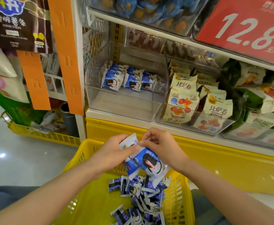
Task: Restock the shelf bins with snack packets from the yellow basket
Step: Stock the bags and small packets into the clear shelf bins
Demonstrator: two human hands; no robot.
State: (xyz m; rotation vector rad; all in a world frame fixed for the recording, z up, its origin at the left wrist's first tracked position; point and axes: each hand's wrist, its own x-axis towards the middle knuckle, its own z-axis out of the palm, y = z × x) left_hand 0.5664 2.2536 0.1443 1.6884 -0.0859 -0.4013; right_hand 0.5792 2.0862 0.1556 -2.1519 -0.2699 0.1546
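We hold a small bunch of blue-and-white snack packets (142, 161) over the yellow basket (90, 200), our left hand (115, 151) and right hand (162, 146) both closed on them from either side. More of the same packets (142, 198) lie heaped in the basket below. In the clear shelf bin (126, 103) ahead, 3 short rows of them (128, 78) stand toward the back.

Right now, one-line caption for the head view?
Both hands hold blue-and-white snack packets above the yellow basket, facing a part-filled clear bin.
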